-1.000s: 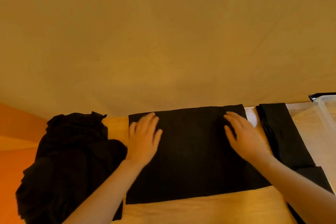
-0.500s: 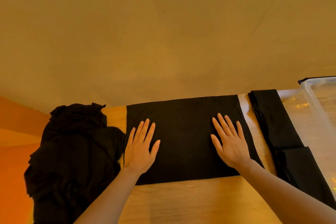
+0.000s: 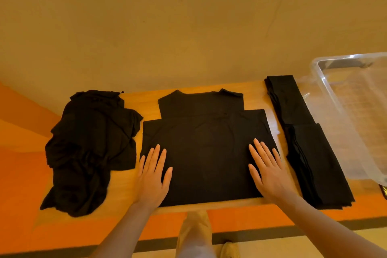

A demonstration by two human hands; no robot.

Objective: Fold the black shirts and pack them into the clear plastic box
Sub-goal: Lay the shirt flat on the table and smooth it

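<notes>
Left hand (image 3: pixel 152 178): I'm pressing it flat, fingers released, on the shirt (image 3: pixel 206 153).
Right hand (image 3: pixel 269 170): likewise, flat, fingers released.

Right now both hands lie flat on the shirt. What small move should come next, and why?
Probably fold the shirt in half once more: the left hand and right hand have pressed it flat, yet it is wider than the folded stack beside the box.

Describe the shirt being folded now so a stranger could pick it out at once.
Start at the wooden table. Three lots of black cloth lie on it: a crumpled heap at the left, a folded stack at the right beside the clear box, and the shirt between them. It alone lies flat, collar showing, under both hands.
</notes>
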